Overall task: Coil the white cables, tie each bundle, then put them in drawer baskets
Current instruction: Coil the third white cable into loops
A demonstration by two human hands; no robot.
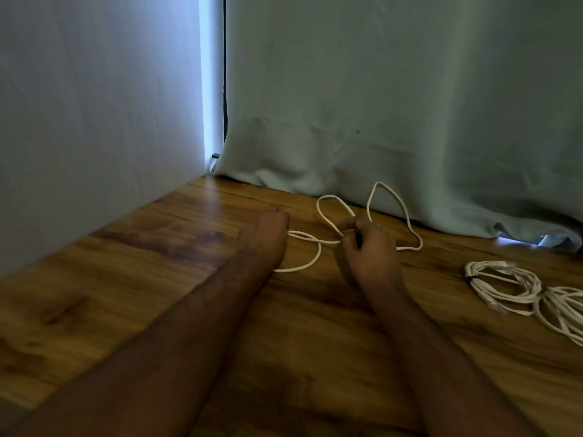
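A loose white cable (328,212) lies in open loops on the wooden table (157,279) near the back curtain. My right hand (367,244) grips the cable where its loops cross, fingers curled round it. My left hand (265,238) lies with its back up at the cable's left loop, which runs under it; its fingertips are hidden, so I cannot see if it holds the strand. Two coiled white cable bundles sit at the right: one (501,285) bound with a dark tie, the other (564,310) partly cut off by the frame edge.
A pale green curtain (410,105) hangs along the back and bunches on the table. A light cloth wall (94,121) closes the left side, with a bright gap between them. No drawer baskets are in view.
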